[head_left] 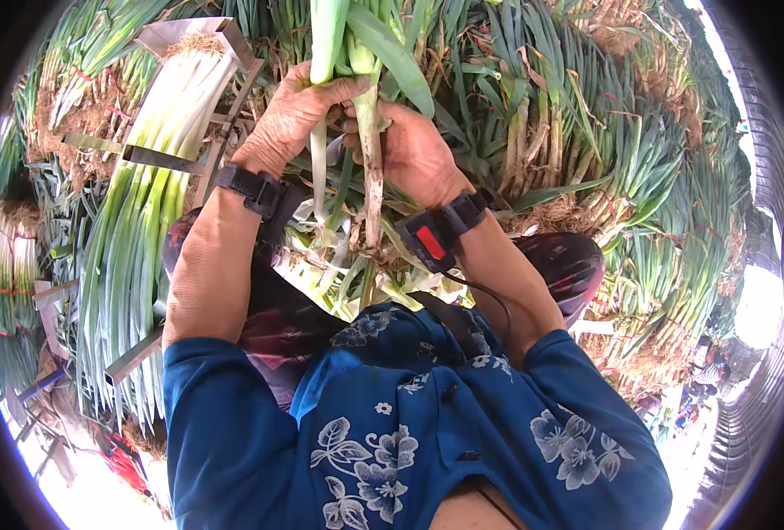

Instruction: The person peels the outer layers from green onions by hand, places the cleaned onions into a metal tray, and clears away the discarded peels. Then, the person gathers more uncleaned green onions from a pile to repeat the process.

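My left hand is closed around a peeled green onion, whose pale root end hangs down. Its thumb reaches across to a second, soil-stained green onion. Around the upper stem of that stained one, my right hand is closed, with its fingers partly hidden behind the stalk. Both onions stand nearly upright side by side, leaves toward the top of the view. Stripped skins and leaf scraps lie below them, between my knees.
A metal rack at my left cradles a bundle of cleaned green onions, roots at the far end. Tied bundles lie farther left. Unpeeled green onions are heaped ahead and to the right, beside a dark ridged sheet.
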Demonstrator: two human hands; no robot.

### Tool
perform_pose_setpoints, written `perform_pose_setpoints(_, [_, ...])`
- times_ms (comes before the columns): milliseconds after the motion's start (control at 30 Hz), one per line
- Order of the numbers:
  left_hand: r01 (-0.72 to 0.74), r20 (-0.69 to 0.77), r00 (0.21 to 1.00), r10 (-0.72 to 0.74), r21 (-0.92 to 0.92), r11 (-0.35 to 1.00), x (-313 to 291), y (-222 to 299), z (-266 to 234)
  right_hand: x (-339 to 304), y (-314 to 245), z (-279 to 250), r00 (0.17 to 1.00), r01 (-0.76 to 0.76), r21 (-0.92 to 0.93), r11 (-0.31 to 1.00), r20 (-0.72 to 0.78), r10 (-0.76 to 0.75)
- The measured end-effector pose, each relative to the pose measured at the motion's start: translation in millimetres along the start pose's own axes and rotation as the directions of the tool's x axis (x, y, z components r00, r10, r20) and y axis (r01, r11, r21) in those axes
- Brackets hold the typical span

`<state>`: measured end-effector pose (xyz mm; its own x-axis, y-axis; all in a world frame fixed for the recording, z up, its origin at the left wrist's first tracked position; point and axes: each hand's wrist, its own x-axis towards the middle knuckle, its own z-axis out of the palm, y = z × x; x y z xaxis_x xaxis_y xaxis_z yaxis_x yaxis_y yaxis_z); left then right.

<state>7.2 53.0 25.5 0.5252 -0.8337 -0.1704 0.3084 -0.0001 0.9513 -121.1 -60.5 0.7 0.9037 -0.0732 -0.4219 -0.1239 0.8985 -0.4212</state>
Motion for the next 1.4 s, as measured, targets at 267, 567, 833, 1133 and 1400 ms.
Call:
perform_pose_setpoints(267, [-0.088, -0.005, 0.996, 0.088, 0.036, 0.995, -10, 12, 3, 15, 14, -6, 0.984, -0.098, -0.196, 0.976, -0.166, 0.065])
perform_pose_setpoints(567, [-0.12, -0.196, 0.976, 0.097, -0.11, 0.987, 3, 11, -26, -24, 77, -155, 0.964, 0.22, -0.648, -0.73, 0.258, 0.062])
perform_pose_setpoints(833, [-0.429, -0.418, 0.86, 0.293, -0.282, 0.858, 4, 36, -129, -101, 18, -210, 0.841, -0.199, -0.517, -0.832, -0.526, 0.126])
perform_pose_setpoints(1133, [-0.128, -0.385, 0.921, 0.063, -0.144, 0.981, 6, 7, -32, 18, 12, 16, 0.897, 0.327, -0.884, 0.333, 0.18, -0.403])
perform_pose_setpoints(1400, [-0.045, -0.202, 0.979, -0.039, -0.394, 0.918, 10, 10, -24, 33, 37, 22, 0.914, 0.324, -0.511, 0.797, -0.049, -0.403])
